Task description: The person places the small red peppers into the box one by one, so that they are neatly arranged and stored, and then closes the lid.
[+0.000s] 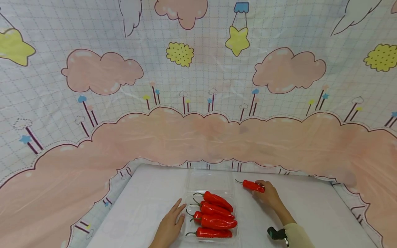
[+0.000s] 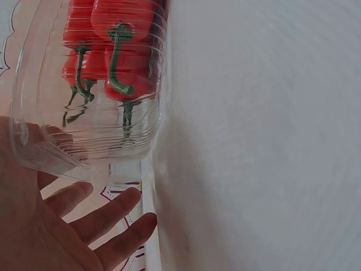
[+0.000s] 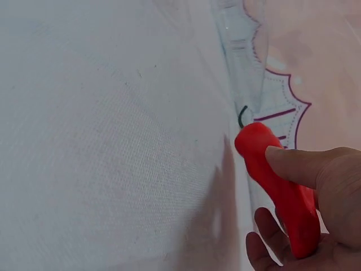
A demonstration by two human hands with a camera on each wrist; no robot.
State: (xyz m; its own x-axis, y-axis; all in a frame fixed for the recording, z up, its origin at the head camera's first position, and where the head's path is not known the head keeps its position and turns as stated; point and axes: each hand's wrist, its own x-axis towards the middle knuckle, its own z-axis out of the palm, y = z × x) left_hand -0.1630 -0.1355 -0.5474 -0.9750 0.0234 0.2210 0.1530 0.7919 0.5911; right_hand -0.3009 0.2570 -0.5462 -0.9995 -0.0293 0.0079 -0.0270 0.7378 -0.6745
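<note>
A clear plastic container (image 1: pixel 236 237) with its lid (image 1: pixel 210 181) folded back stands on the white table. Several red chili peppers (image 1: pixel 217 221) lie inside, stems toward the left. My left hand (image 1: pixel 169 224) is at the container's left side, fingers extended; in the left wrist view the hand (image 2: pixel 67 220) is beside the clear wall, its fingers spread. My right hand (image 1: pixel 268 194) grips one red chili pepper (image 1: pixel 252 186) to the right of the lid, its stem pointing left. The right wrist view shows the thumb pressed along this pepper (image 3: pixel 282 186).
A white table (image 1: pixel 139 193) carries everything. Behind it hangs a patterned cloth (image 1: pixel 198 137) with clouds and stars, its lower edge meeting the table's far side. A dark wrist device (image 1: pixel 276 233) is on the right forearm by the sleeve (image 1: pixel 297 236).
</note>
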